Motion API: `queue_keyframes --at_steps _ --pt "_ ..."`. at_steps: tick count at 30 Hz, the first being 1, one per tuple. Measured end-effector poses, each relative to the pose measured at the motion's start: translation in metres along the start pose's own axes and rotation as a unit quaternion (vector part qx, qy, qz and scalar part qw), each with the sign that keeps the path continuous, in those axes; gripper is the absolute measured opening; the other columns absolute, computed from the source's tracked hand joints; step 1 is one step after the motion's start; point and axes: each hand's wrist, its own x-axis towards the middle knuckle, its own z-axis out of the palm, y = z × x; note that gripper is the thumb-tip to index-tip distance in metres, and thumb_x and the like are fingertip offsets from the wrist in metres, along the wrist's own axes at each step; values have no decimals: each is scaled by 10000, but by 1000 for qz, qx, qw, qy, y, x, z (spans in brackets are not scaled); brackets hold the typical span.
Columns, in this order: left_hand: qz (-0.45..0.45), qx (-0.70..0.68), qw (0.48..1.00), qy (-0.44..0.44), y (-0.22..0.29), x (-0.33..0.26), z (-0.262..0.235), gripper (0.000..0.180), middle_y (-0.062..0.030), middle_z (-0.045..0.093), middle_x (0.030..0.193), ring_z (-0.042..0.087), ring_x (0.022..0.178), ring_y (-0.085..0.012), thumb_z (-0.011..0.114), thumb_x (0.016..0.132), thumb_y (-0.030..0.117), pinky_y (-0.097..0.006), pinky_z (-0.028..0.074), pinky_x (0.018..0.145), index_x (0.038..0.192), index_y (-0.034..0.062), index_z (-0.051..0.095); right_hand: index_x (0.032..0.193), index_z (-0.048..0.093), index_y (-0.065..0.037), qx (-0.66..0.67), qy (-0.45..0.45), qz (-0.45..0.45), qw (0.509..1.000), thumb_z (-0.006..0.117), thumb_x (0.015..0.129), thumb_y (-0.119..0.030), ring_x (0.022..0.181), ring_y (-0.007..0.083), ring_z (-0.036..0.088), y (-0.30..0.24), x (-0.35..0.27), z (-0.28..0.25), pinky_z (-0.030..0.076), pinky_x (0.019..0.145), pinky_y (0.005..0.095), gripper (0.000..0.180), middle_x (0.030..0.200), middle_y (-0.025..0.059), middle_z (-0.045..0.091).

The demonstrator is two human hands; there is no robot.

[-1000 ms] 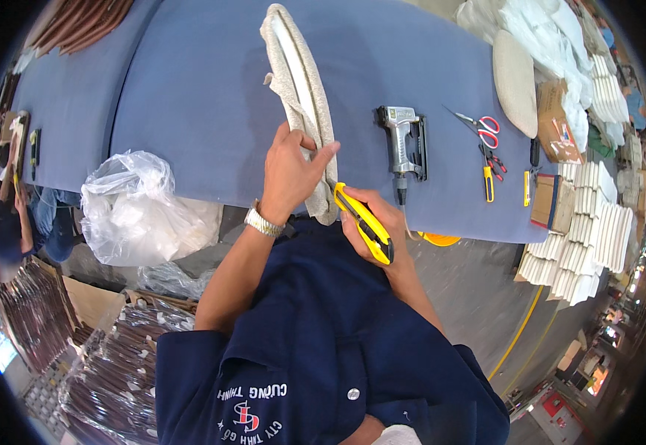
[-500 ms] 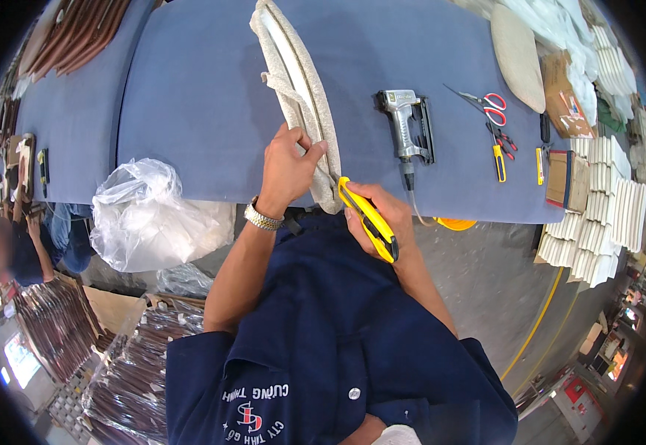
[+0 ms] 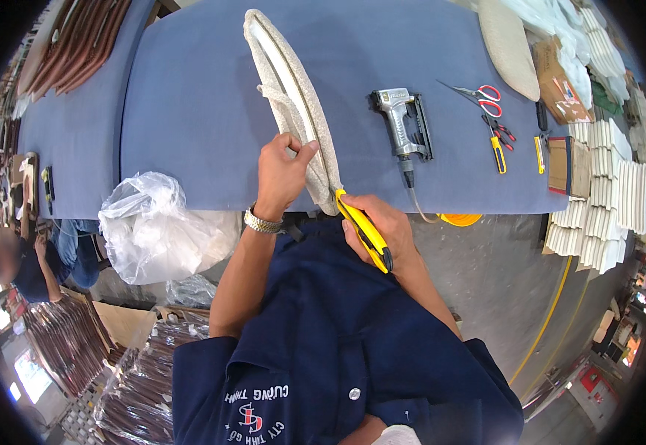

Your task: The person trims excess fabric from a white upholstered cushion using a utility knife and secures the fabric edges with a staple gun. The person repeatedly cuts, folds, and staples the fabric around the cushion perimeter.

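Observation:
A long curved panel covered in cream textured fabric (image 3: 293, 89) stands on edge on the blue table (image 3: 189, 96), running from the far middle toward me. My left hand (image 3: 282, 174) grips loose fabric on the panel's left side near its close end; a metal watch sits on that wrist. My right hand (image 3: 382, 226) is closed around a yellow utility knife (image 3: 363, 230), whose tip touches the panel's near end at the table's front edge.
A pneumatic staple gun (image 3: 404, 122) with a yellow hose lies right of the panel. Red-handled scissors (image 3: 486, 100) and small tools lie further right, beside stacks of white foam pieces (image 3: 604, 193). A clear plastic bag (image 3: 160, 226) hangs left. Another person (image 3: 26, 259) sits far left.
The view has shifted slightly. My left hand stays on the fabric and my right hand keeps the knife at the panel's near end, moved only a little.

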Motion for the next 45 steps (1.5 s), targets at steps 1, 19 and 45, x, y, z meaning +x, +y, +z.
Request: queue_keyframes --at_steps 1,19,45 --pt "-11 -42 999 4 -2 1 -1 320 -8 569 688 450 594 -66 785 927 186 -290 377 515 744 26 577 1184 638 -33 2 0 0 1000 744 839 -29 864 323 735 -1 0 -1 601 756 362 361 1060 147 737" --pt "-106 -109 977 151 -101 -10 -80 345 47 478 636 376 576 -55 797 909 196 -294 320 504 714 42 558 1112 731 -47 -412 -7 445 795 731 837 -634 916 386 744 218 -28 -146 577 797 492 649 941 209 752" --pt "69 -311 948 5 -57 -123 -169 75 -160 706 1211 696 943 -133 658 1007 45 -262 560 802 974 -22 663 1392 520 -28 658 -155 249 694 546 1082 -163 661 212 613 -7 -44 146 509 639 363 339 872 141 677"
